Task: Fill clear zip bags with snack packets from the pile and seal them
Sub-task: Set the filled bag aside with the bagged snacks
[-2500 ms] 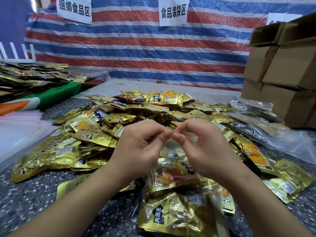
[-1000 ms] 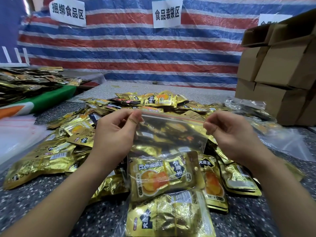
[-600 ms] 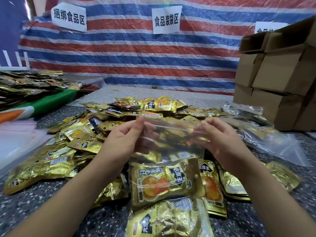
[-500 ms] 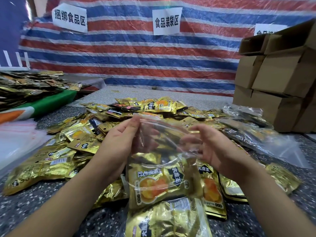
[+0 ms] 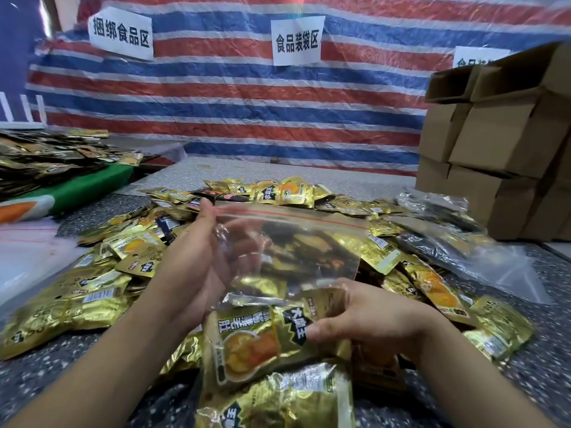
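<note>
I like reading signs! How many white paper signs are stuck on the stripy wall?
3: one sign at upper left, one in the middle, and one at right, partly hidden behind the cardboard boxes.

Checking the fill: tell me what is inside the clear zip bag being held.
The clear zip bag holds gold snack packets low down; its upper part looks empty. The lowest packets run out of frame, so no count.
</note>
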